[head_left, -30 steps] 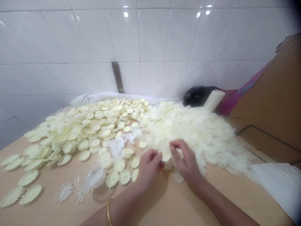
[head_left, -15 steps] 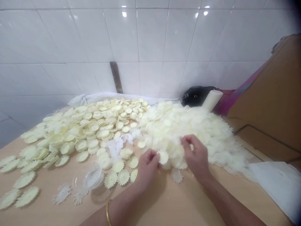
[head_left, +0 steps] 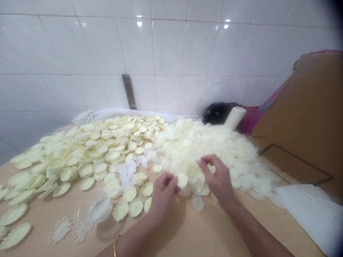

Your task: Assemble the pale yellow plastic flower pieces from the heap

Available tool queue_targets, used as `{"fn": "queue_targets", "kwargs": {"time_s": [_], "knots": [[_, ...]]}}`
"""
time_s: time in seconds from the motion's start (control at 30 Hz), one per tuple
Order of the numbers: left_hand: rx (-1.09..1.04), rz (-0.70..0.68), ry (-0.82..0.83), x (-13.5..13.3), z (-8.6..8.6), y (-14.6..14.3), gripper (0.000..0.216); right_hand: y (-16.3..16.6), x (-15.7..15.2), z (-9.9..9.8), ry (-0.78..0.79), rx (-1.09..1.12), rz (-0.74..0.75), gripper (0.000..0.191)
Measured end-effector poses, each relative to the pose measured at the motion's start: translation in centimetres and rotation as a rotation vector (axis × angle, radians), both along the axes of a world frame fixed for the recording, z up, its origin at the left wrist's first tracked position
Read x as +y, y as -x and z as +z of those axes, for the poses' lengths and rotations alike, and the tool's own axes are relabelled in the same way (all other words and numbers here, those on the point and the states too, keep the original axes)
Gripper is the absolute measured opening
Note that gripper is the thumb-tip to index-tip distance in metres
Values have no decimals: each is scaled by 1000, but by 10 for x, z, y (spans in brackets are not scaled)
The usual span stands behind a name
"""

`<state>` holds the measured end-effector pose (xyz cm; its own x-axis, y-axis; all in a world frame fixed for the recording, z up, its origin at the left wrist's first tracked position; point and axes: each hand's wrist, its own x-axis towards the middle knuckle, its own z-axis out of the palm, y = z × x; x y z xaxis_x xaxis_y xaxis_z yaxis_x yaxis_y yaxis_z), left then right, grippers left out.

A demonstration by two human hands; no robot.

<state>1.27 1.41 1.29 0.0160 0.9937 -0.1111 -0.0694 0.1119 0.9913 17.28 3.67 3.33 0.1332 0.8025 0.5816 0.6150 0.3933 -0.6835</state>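
Between the thumb and fingers of my left hand [head_left: 164,192] is a small cream disc with a scalloped edge [head_left: 182,180], its face turned up. My right hand [head_left: 217,176] is pinched at the front of a heap of thin, whitish, jagged-edged sheets [head_left: 211,137]; what its fingertips hold, if anything, blends into the pale heap. A flat white toothed disc [head_left: 197,203] lies on the table below the hands. To the left spreads a large pile of pale yellow toothed discs [head_left: 100,147], many in small stacks. A few lie close beside my left hand.
A clear plastic cup [head_left: 99,207] stands at the front left near loose white toothed pieces [head_left: 60,230]. Crumpled white tissue [head_left: 125,172] lies between the piles. Behind are a white roll [head_left: 235,118] and a black bag [head_left: 217,113]. A cardboard box [head_left: 302,125] and white sheet [head_left: 308,210] are at right.
The view has tilted up and shifted slightly right. My left hand keeps its hold on the scalloped disc. My right hand stays pinched at the heap, with little change.
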Motion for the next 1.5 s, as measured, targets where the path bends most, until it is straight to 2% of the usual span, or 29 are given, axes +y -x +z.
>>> {"fn": "queue_targets", "kwargs": {"time_s": [0.03,0.13,0.23,0.3,0.43,0.53,0.77,0.97,1.2,1.37,1.43,1.5], "knots": [[-2,0,-5,0,0,0,20,-1,1,-2,-66,-51,-48,8],[-2,6,-18,0,1,-1,20,-1,1,-6,-240,-201,-148,19],[12,13,-48,0,2,-2,20,6,-6,-6,-274,-254,-60,16],[28,6,-97,0,2,-2,19,14,-11,-4,-141,-225,88,14],[41,-22,-188,-1,-1,-1,17,25,-19,0,294,-74,374,12],[14,-34,-189,-2,-1,-1,18,27,-20,0,404,16,474,19],[36,-44,-175,-2,0,-3,21,28,-16,-13,274,-68,365,25],[-2,-118,-145,-4,1,-4,20,27,-14,-21,297,-14,292,34],[-28,-88,-104,-4,0,-4,21,28,-13,-19,439,189,341,40],[-73,-131,-54,-4,3,-4,14,28,-15,-17,491,186,423,42],[-85,-102,-41,-4,3,-4,12,28,-16,-15,459,148,404,41],[-81,-49,-27,-3,2,-3,13,27,-17,-12,359,101,352,37]]}}
